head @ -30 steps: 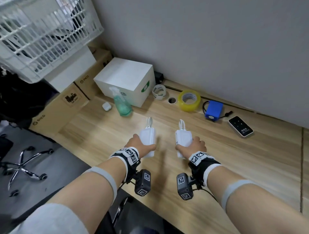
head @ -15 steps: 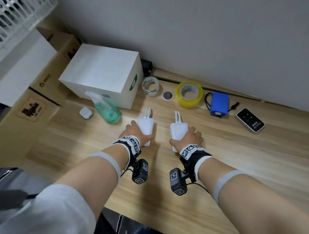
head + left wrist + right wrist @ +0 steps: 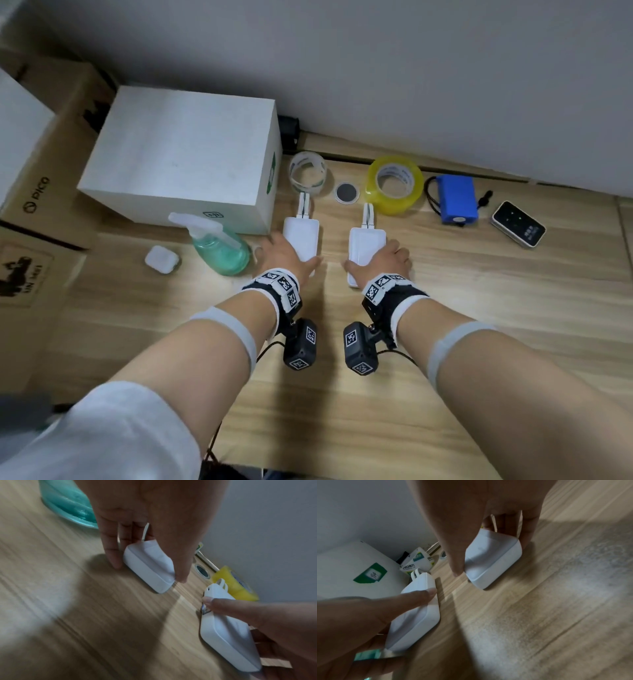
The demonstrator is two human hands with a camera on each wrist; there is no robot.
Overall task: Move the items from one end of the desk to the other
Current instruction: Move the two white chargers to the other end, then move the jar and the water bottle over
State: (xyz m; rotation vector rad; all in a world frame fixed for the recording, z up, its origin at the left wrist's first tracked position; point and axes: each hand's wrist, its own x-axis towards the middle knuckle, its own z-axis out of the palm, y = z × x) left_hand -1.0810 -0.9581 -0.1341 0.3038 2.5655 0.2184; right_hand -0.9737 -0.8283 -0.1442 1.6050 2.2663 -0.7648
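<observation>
Two white power banks with short looped cables lie side by side on the wooden desk (image 3: pixel 479 308). My left hand (image 3: pixel 284 253) grips the left power bank (image 3: pixel 303 236) from above, fingers on one long edge and thumb on the other; the left wrist view shows this left hand (image 3: pixel 149 572) on that power bank (image 3: pixel 149 566). My right hand (image 3: pixel 387 260) grips the right power bank (image 3: pixel 366 245) the same way, seen close as the right hand (image 3: pixel 492 557) on its power bank (image 3: pixel 493 561). Both banks sit low at the desk surface; whether they are lifted is unclear.
A white box (image 3: pixel 178 157), a green spray bottle (image 3: pixel 222 253) and a white earbud case (image 3: pixel 161 259) stand to the left. Along the wall are a clear tape roll (image 3: pixel 308 169), a yellow tape roll (image 3: pixel 394 185), a blue battery pack (image 3: pixel 457 198) and a small black-screened device (image 3: pixel 518 228). Cardboard boxes (image 3: pixel 41 171) flank the desk's left end.
Both hands have moved forward with the power banks, toward the tape rolls and the wall. The head view has tilted closer to the desk.
</observation>
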